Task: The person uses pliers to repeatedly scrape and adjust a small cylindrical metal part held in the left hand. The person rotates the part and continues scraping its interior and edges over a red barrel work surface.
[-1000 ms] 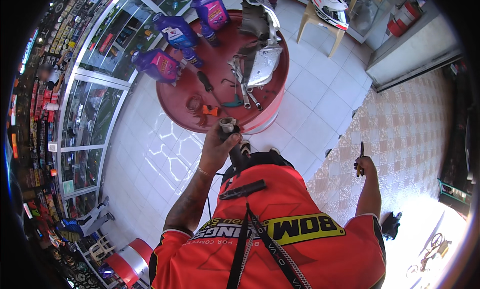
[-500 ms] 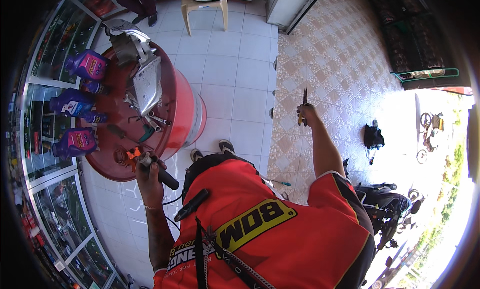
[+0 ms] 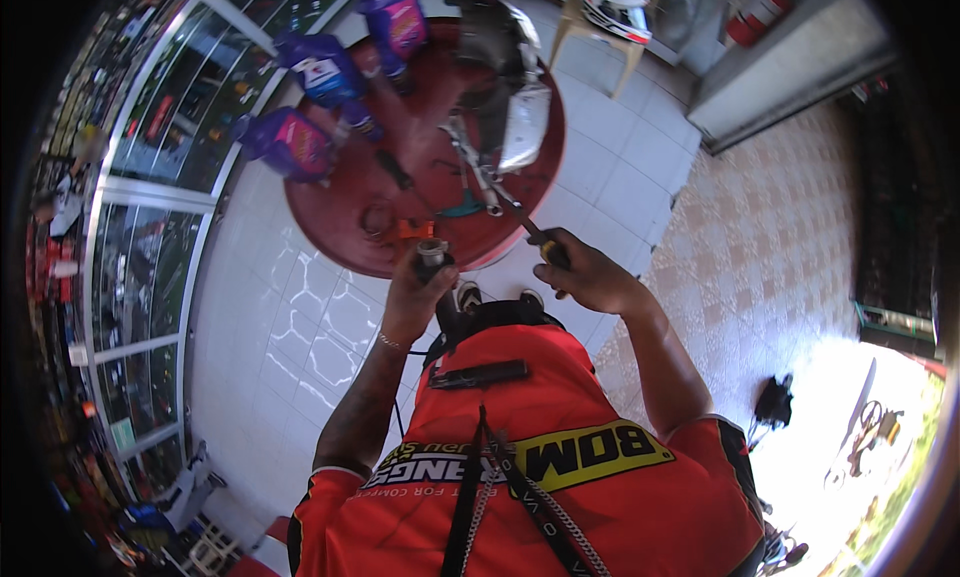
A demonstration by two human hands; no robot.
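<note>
My left hand [image 3: 415, 292] is wrapped round a dark part with a round metal end [image 3: 432, 249], close to the near rim of a red drum [image 3: 330, 227]. My right hand [image 3: 590, 275] grips a slim pointed tool [image 3: 553, 251] with a black-and-yellow handle; its metal tip reaches over the drum's right edge. Whether it is a screwdriver or pliers I cannot tell. Just beyond my left hand lies an orange piece [image 3: 416, 229]. On the drum top are several wrenches [image 3: 489, 194], a dark-handled tool [image 3: 393, 167], a teal-green item [image 3: 463, 205] and a silver metal cover [image 3: 524, 127].
Purple bottles [image 3: 296, 144] stand along the drum's left side. Glass display cases [image 3: 150, 247] line the left. A helmet [image 3: 612, 7] rests on a beige stool [image 3: 572, 37] beyond the drum. A red fire extinguisher [image 3: 762, 12] is at the far right.
My right hand has swung in from the far right, bringing the pointed tool over the drum's edge. My left hand still holds the metal-ended part. The view has turned, shifting the drum rightward.
</note>
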